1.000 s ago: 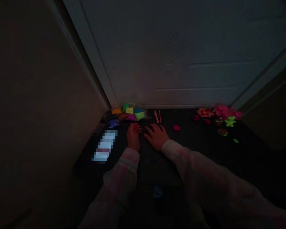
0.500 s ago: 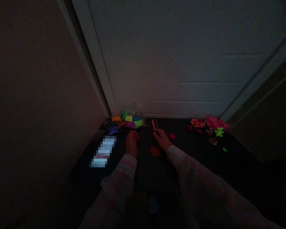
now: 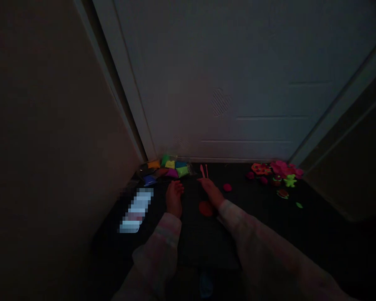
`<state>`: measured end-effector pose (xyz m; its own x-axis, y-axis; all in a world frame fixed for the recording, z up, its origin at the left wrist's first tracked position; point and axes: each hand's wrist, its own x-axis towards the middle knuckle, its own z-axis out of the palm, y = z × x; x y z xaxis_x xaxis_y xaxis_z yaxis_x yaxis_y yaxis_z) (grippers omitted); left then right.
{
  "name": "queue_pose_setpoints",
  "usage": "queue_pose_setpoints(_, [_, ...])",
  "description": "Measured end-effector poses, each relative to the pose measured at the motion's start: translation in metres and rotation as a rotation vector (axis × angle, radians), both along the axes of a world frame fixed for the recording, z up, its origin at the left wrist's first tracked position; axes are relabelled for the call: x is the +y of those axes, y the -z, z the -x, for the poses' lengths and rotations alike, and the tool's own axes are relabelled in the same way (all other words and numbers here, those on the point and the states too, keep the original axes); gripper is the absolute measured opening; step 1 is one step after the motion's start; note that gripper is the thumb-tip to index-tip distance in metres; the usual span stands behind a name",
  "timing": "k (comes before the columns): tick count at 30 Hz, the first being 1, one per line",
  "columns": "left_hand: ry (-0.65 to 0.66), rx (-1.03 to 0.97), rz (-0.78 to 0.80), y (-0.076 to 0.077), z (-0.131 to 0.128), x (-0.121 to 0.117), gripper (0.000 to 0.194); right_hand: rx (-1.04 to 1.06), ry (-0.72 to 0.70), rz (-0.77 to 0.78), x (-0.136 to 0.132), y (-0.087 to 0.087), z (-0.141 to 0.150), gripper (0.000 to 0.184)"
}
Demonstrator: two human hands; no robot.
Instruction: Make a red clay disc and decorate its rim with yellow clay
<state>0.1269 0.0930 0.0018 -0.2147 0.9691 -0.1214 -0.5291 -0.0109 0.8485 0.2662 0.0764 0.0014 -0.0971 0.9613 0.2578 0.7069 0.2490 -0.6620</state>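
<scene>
fingers (image 3: 177,189): l hand (image 3: 174,200) half-curled, r hand (image 3: 212,193) unclear nr 1 red disc (image 3: 205,208), 2 tools (image 3: 202,171)

Left fingers (image 3: 178,185) loosely curled

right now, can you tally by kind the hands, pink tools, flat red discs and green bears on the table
left hand and right hand: 2 hands
pink knife and pink stick: 2 pink tools
red disc: 1
green bear: 1
Total: 6
</scene>
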Motion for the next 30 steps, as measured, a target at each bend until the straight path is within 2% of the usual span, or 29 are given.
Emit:
queue_pose_setpoints(2, [0.003,0.023,-0.006,0.001,0.000,0.000,0.025,0.006,-0.011,0.007,-0.005,-0.002,-0.014,0.046])
queue_pose_setpoints(5, [0.014,0.061,-0.009,0.004,-0.001,0.001,0.023,-0.038,-0.082,0.024,-0.021,-0.001,-0.027,0.034])
queue_pose_setpoints(10, [0.032,0.128,-0.019,0.005,0.000,0.002,0.020,-0.183,-0.156,0.051,-0.038,-0.001,-0.025,0.022])
queue_pose_setpoints(12, [0.056,0.170,-0.032,0.004,0.000,0.001,0.018,-0.106,-0.158,0.102,-0.037,-0.004,-0.023,0.018])
queue_pose_setpoints(15, [0.136,0.243,-0.050,-0.002,-0.002,-0.003,0.017,0.169,-0.143,0.226,-0.033,-0.008,-0.024,0.017])
queue_pose_setpoints(18, [0.375,0.356,-0.092,-0.009,-0.005,-0.012,0.021,0.525,-0.106,0.308,-0.031,-0.011,-0.025,0.022])
queue_pose_setpoints(21, [0.641,0.457,-0.128,-0.014,-0.008,-0.020,0.026,0.739,-0.063,0.303,-0.031,-0.011,-0.024,0.026])
queue_pose_setpoints(24, [0.725,0.566,-0.148,-0.015,-0.009,-0.024,0.022,0.792,-0.049,0.295,-0.032,-0.012,-0.021,0.028])
queue_pose_setpoints(30, [0.708,0.708,-0.175,-0.018,-0.007,-0.023,0.018,0.634,-0.054,0.270,-0.034,-0.016,-0.022,0.022])
